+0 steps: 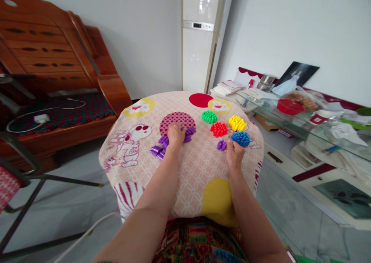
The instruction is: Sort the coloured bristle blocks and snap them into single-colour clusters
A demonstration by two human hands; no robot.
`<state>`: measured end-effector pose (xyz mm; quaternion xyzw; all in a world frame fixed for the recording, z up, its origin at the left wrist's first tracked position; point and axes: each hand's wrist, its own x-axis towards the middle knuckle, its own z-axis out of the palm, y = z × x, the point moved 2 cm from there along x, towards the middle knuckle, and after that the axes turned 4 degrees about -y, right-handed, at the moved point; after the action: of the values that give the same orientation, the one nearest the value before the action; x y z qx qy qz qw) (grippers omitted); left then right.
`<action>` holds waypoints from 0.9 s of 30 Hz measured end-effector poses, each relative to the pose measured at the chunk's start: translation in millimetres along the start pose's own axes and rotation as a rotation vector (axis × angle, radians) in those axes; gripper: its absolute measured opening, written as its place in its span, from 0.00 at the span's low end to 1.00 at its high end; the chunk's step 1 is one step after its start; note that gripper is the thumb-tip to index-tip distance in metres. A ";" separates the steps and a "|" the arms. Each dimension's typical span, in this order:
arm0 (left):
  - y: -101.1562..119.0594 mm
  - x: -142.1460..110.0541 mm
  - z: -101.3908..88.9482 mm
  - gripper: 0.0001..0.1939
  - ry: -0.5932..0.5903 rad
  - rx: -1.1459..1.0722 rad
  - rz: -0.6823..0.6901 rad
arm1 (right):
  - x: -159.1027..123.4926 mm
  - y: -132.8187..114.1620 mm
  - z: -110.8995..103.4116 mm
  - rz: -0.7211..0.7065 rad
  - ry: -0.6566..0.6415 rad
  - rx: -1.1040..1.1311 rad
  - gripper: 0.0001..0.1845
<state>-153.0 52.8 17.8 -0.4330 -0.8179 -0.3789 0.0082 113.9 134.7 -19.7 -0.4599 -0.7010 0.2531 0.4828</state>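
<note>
My left hand [176, 134] rests among small purple plastic tubes [164, 142] that lie on their sides on the cloth, with more purple tubes [189, 131] just to its right. Its fingers curl down and their tips are partly hidden, so what they grasp is unclear. My right hand [234, 151] has its fingers drawn together beside a small purple cluster [222, 145] of pieces standing upright. Whatever is between those fingertips is too small to make out. Close behind that hand stands a blue cluster [240, 139] of upright pieces.
Red [219, 129], yellow [237, 123] and green [209, 116] clusters stand farther back on the round table's patterned cloth [191, 181]. To the right is a cluttered glass shelf [313, 125]. A wooden bench [52, 58] and a metal-framed chair [37, 178] are on the left.
</note>
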 end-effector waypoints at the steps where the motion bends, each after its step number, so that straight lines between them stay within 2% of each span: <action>1: -4.8 1.2 0.2 0.07 -0.038 0.006 -0.039 | 0.1 0.5 0.2 0.003 0.003 -0.001 0.23; 3: -9.2 2.3 -0.9 0.06 -0.059 0.002 -0.097 | 0.4 1.5 0.7 0.008 0.010 -0.003 0.23; 5: -5.9 1.8 -4.2 0.08 -0.007 -0.042 -0.107 | 1.0 2.5 1.3 0.008 0.013 -0.004 0.23; 7: 4.0 -0.9 -5.9 0.09 0.027 -0.132 -0.082 | 1.4 3.0 1.5 0.009 0.015 -0.005 0.24; 9: 18.7 -6.4 -1.8 0.10 -0.017 -0.249 -0.050 | 1.4 2.9 1.6 0.011 0.010 -0.008 0.24; 14: 63.6 -27.0 34.1 0.07 -0.265 -0.441 0.040 | 0.0 0.4 0.7 0.016 0.005 -0.009 0.23; 18: 87.2 -38.1 61.7 0.06 -0.343 -0.386 0.067 | 0.8 -0.8 0.1 0.012 0.009 -0.018 0.22; 22: 91.6 -41.0 73.2 0.07 -0.388 -0.369 0.125 | 2.0 -1.5 -0.7 0.001 0.007 -0.050 0.21; 27: 87.2 -41.5 75.1 0.15 -0.461 -0.353 0.224 | 0.7 -3.1 -2.5 -0.016 0.024 -0.070 0.21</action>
<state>-41.1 100.2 3.5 -0.5897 -0.6668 -0.4038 -0.2111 114.8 133.7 -15.9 -0.4741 -0.7072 0.2189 0.4767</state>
